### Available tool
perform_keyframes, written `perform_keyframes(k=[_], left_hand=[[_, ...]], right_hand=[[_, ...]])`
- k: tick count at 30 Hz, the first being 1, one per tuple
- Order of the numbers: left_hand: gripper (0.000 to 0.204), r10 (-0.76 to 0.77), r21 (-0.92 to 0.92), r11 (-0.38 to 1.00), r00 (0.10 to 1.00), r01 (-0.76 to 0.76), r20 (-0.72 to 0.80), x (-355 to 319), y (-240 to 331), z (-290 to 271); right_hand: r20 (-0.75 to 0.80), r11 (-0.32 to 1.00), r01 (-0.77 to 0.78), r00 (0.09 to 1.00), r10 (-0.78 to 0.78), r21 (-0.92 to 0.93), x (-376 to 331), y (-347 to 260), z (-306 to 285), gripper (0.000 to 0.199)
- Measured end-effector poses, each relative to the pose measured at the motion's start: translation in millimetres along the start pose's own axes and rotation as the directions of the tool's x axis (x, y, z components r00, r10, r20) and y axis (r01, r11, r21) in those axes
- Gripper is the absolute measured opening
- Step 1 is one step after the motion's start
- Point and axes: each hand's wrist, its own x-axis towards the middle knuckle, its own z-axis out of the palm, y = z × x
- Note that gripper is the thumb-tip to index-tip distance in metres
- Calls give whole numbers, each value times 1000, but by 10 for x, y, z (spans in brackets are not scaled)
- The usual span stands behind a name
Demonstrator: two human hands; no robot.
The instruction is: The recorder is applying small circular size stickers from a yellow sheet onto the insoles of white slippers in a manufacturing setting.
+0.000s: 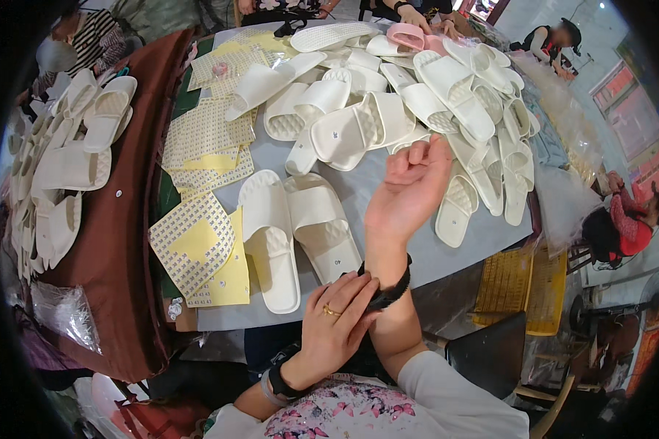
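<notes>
My left hand (335,318), with a ring on one finger, is closed over a black wristband (392,289) on my right wrist. The thumb side is partly hidden. Raised above the table, my right hand (410,186) has its palm turned up and its fingers loosely curled in, with nothing in them. To the left of my right forearm lies a pair of cream slippers, one slipper (269,238) beside the other slipper (322,223). Beyond my right hand spreads a large pile of cream slippers (351,132).
Yellow sticker sheets (198,241) lie along the left of the grey table (425,267). More slippers (77,161) sit on a brown-covered surface (132,278) at left. Pink slippers (406,35) are near another person's hands at the far side. A yellow crate (516,285) stands at right.
</notes>
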Motion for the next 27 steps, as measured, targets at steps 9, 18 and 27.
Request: perform_keyframes(k=[9,18,27], left_hand=[[29,-62,-226,972,997,72,49,85,-284,-53],[53,-420,-528,779,907,338,-40,50,-424,71],[66,-515,-745,327,771,581,374,-93,-365,58]], right_hand=[[338,694,594,804,-490,-407,-131,340,-54,6],[795,539,729,583,-166,-422,-275,467,-116,5],[253,874,-304,874,414,-380,-283,415,-101,11]])
